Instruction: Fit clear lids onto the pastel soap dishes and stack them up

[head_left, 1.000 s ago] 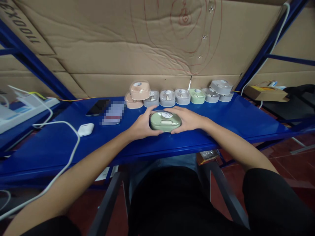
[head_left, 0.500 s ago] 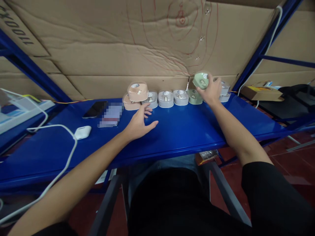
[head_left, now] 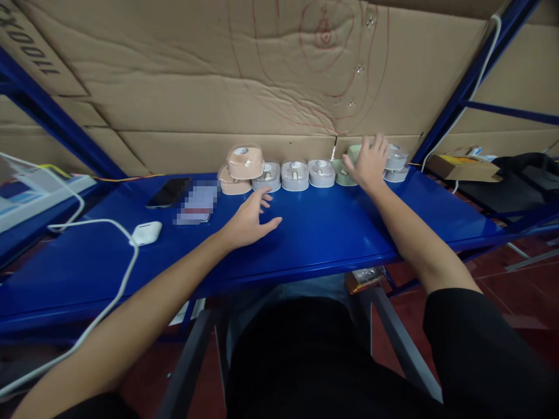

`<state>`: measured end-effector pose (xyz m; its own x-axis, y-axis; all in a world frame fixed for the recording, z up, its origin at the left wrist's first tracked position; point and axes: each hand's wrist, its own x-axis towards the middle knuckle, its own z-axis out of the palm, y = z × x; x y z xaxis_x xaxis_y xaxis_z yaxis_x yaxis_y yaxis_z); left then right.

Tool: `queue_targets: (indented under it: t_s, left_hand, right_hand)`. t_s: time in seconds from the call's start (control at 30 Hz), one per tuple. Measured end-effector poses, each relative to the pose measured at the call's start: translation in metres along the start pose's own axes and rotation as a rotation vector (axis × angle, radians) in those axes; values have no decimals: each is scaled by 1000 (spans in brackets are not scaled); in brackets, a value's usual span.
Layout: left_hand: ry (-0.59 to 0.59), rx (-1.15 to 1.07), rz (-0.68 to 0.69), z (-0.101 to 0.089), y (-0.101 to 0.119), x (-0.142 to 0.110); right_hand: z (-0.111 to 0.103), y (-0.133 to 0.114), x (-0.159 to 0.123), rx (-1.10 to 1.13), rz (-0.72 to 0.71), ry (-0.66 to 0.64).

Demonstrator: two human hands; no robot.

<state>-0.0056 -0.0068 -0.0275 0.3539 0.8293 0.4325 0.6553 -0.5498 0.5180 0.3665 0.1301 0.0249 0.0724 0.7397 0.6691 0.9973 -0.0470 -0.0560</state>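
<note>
Small rounded boxes with clear lids stand in a row at the back of the blue table. At the right of the row, my right hand [head_left: 369,163] is open, its fingers spread. It is in front of an upper green box [head_left: 354,152] that sits over a lower green box [head_left: 345,173]; whether it touches them I cannot tell. My left hand [head_left: 251,221] is open and holds nothing, with its thumb apart, near a peach box [head_left: 245,162] stacked on another peach box [head_left: 234,184]. Between the stacks are grey boxes, among them a middle grey box [head_left: 294,176].
Two grey boxes are stacked at the right end, the upper grey box [head_left: 396,157] partly behind my fingers. Left on the blue table [head_left: 314,227] lie a dark phone [head_left: 169,192], a blurred-out flat item [head_left: 197,202] and a white earbud case [head_left: 147,233]. A white cable [head_left: 128,279] crosses my left forearm.
My right hand has lowered the green box from mid-air onto the other green box, and its fingers have spread off it. My left hand has barely moved.
</note>
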Motion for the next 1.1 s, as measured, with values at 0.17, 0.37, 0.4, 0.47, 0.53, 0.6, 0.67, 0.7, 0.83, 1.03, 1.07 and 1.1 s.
queue_targets:
  t_s: [0.17,0.37,0.4,0.47,0.53,0.6,0.67,0.7,0.83,1.03,1.07,1.1]
  left_hand:
    - [-64,32,42,-3,2,0]
    - [-76,75,114,-4,-3,5]
    - [-77,74,121,-4,-3,6]
    - [-69,67,126,-5,-3,7]
    - [-41,63,113,-7,0,7]
    - [20,67,70,-9,4,6]
    - [147,63,2,-11,7,6]
    - [238,47,-32,-13,7,6]
    - [544,-155,-61,-14,0,8]
    - [113,-394,-27,-10,-9,6]
    - [28,-396,-38,-9,-8,4]
    - [-27,-386,-47,-8,-6,2]
  right_hand:
    - [-21,-106,-1,261,-515,-42]
    - [-3,-260,-13,351,-842,-137]
    - [0,-273,-14,337,-799,-147]
    - [2,-283,-18,308,-744,-166]
    - [-2,-276,-22,309,-752,-167]
    - [-11,-255,-28,361,-786,-144]
    - [-22,-225,-34,450,-786,-116]
    - [-27,-207,-37,506,-772,-107]
    - [-47,-133,-54,776,-713,-69]
    - [-50,-75,-87,964,-790,-275]
    - [-47,-74,-91,973,-813,-310]
    - [-43,-73,-94,977,-834,-347]
